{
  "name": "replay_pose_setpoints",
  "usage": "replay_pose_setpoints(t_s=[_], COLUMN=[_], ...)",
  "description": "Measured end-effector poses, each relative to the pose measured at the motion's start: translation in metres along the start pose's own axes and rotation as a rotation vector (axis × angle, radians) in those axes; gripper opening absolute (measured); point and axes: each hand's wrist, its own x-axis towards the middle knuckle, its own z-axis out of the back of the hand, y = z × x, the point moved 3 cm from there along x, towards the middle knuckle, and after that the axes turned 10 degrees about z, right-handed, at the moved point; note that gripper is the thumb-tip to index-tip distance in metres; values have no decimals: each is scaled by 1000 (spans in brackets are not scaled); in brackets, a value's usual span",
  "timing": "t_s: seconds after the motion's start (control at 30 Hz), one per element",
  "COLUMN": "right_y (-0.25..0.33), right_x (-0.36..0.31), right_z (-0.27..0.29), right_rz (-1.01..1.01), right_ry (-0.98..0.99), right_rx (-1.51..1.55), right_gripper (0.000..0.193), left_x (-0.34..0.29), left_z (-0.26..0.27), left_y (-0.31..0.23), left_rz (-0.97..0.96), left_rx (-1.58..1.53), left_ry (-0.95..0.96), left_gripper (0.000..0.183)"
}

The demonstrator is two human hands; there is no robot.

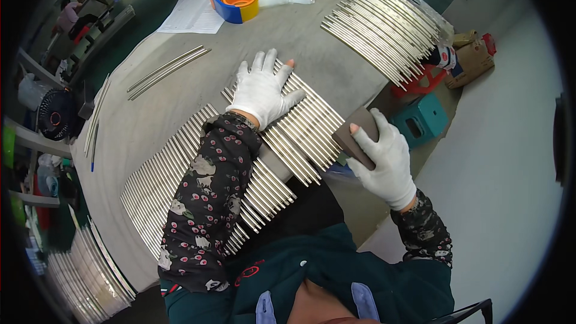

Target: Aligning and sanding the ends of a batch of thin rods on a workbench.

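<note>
The left hand point(261, 90) was stretched forward from a flower-patterned sleeve, gloved in white, and was laid flat, palm down, with the fingers spread wide on a row of thin metal rods point(300, 126). Nothing was gripped by it; the rods were only pressed under the palm and fingers. The right hand point(384, 159), also gloved (one fingertip was left bare), was held just to the right of that row, off the table edge, with the wrist bent inward. It was closed partly around one dark grey sanding block point(357, 135), which was pinched between thumb and fingers.

Three batches of rods could be counted: the one under the left hand, a second point(162, 180) beneath and left of the left forearm, and a third point(384, 30) well beyond the right hand. The single rods were too many to be counted. One orange and blue tape dispenser point(235, 4) was seen far ahead of the left hand, on the grey table point(180, 108).
</note>
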Motion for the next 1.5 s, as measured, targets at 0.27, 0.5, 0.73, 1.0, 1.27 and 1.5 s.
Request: replay_pose_setpoints(t_s=[0.27,0.5,0.73,1.0,1.27,1.5], right_y=[18,20,22,20,15,9], right_x=[36,18,-8,-32,-22,-27], right_z=[-13,1,26,19,11,17], right_rz=[39,38,-21,-163,-125,-111], right_ry=[149,141,277,211,203,121], right_rx=[-201,-160,-183,-138,-112,-77], right_gripper=[52,49,51,51,50,52], left_x=[2,1,2,3,-5,-5], left_z=[1,4,2,3,-3,-2], left_y=[-5,-4,-2,-3,3,6], left_rz=[-14,-4,14,-11,-50,-60], left_rx=[-23,-15,-27,-4,-18,-23], left_ry=[9,30,81,34,-52,-55], left_gripper=[71,72,73,71,68,68])
